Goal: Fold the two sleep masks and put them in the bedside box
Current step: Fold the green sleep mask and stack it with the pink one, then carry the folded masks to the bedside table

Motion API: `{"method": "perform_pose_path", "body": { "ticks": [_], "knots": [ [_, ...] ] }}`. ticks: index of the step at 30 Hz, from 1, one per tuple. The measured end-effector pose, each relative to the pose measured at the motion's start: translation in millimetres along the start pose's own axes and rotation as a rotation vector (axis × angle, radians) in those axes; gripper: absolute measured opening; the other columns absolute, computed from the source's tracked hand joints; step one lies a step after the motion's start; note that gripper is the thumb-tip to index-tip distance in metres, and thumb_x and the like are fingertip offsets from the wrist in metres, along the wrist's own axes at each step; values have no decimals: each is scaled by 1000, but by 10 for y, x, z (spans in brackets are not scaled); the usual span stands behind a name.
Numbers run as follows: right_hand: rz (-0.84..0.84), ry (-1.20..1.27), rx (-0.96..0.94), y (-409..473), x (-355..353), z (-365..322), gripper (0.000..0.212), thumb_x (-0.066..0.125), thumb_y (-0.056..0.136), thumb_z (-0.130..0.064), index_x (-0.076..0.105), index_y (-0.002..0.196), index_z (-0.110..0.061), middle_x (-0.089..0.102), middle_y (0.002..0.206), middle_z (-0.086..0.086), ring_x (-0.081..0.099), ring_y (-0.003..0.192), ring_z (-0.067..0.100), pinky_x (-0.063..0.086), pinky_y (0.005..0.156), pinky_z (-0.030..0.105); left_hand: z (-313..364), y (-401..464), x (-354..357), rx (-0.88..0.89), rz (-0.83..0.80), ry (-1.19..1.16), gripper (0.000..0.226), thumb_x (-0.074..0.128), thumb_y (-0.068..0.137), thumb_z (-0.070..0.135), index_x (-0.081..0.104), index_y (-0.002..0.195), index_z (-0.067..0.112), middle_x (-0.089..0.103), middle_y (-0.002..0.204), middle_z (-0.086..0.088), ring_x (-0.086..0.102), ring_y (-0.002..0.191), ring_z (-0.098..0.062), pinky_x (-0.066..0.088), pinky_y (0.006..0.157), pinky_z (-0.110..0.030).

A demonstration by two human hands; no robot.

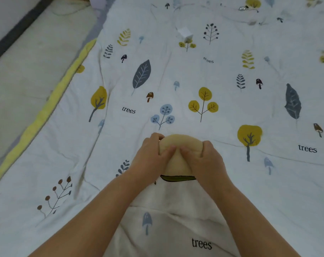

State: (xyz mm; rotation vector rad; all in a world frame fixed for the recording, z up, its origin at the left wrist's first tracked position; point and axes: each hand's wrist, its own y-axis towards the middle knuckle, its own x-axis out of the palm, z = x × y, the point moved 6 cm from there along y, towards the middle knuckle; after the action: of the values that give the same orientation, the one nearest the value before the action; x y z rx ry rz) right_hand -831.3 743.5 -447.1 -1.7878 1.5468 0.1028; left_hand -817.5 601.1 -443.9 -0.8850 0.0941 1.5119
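Observation:
A pale yellow sleep mask (181, 143) lies doubled over on the quilt at the lower middle of the head view. A green edge with a dark outline (178, 178) shows beneath it; whether that is a second mask I cannot tell. My left hand (152, 156) grips the yellow mask's left side, thumb on top. My right hand (205, 158) grips its right side, and the thumbs meet at the mask's middle. No bedside box is in view.
A white quilt (231, 108) printed with trees, leaves and mushrooms covers the bed. Its yellow border (51, 102) runs along the left, beside a pale mattress strip (27, 62). A small white cube-shaped object (185, 34) sits far up the quilt.

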Motion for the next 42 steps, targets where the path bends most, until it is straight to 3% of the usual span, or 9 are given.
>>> {"method": "perform_pose_path", "body": {
  "ticks": [6, 12, 18, 23, 26, 31, 36, 39, 42],
  "knots": [
    [-4, -27, -65, -554, -293, -593, 31, 56, 86, -39, 39, 97, -16, 51, 89, 2, 50, 86, 24, 39, 74, 34, 361, -488, -502, 37, 63, -14, 37, 49, 89, 37, 43, 122, 21, 49, 123, -5, 48, 94, -17, 40, 68, -26],
    [-6, -44, -141, -1119, -507, -1214, 33, 56, 85, -40, 42, 100, -14, 52, 93, 3, 54, 91, 25, 48, 84, 42, 689, -1025, -1069, 66, 138, -88, 33, 50, 88, 36, 46, 118, 21, 53, 120, -6, 51, 96, -19, 39, 63, -21],
    [-34, -47, -182, -1659, -612, -1682, 45, 55, 86, -41, 45, 117, -10, 56, 105, 5, 56, 100, 26, 50, 89, 45, 910, -1568, -1564, 70, 173, -133, 33, 50, 88, 37, 48, 116, 19, 54, 119, -8, 54, 103, -22, 44, 82, -32],
    [-51, -88, -238, -2055, -589, -2016, 53, 53, 87, -42, 42, 125, -8, 58, 112, 8, 57, 103, 27, 50, 89, 45, 962, -1981, -1911, 56, 229, -173, 34, 50, 89, 35, 48, 117, 17, 56, 118, -9, 55, 101, -21, 44, 77, -30],
    [-86, -105, -273, -2285, -512, -2228, 50, 53, 87, -41, 43, 123, -7, 54, 106, 6, 56, 101, 26, 49, 84, 40, 911, -2209, -2148, 39, 264, -178, 37, 49, 89, 37, 47, 120, 17, 55, 121, -8, 54, 102, -20, 41, 71, -28],
    [-142, -108, -344, -2688, -235, -2617, 48, 52, 88, -40, 44, 122, -8, 57, 113, 8, 55, 100, 25, 44, 76, 33, 729, -2608, -2636, 5, 341, -224, 35, 50, 88, 38, 48, 117, 18, 56, 119, -6, 56, 103, -22, 43, 77, -30],
    [-177, -131, -405, -3110, 225, -2961, 57, 53, 87, -40, 38, 131, -8, 57, 120, 8, 55, 108, 27, 48, 90, 41, 384, -2988, -3147, -21, 420, -226, 34, 50, 88, 36, 49, 116, 16, 58, 113, -5, 54, 96, -20, 42, 77, -29],
    [-190, -143, -447, -3399, 540, -3156, 49, 53, 88, -38, 42, 124, -7, 53, 102, 3, 52, 93, 22, 46, 78, 35, 105, -3215, -3463, -29, 449, -216, 35, 51, 88, 37, 49, 115, 16, 57, 118, -8, 55, 99, -22, 41, 75, -29],
    [-206, -154, -475, -3724, 914, -3343, 45, 51, 89, -38, 43, 121, -8, 52, 99, 2, 50, 91, 22, 41, 67, 31, -197, -3474, -3821, -45, 462, -189, 33, 50, 87, 38, 49, 114, 18, 56, 119, -9, 55, 104, -24, 43, 80, -31]
  ]
}}
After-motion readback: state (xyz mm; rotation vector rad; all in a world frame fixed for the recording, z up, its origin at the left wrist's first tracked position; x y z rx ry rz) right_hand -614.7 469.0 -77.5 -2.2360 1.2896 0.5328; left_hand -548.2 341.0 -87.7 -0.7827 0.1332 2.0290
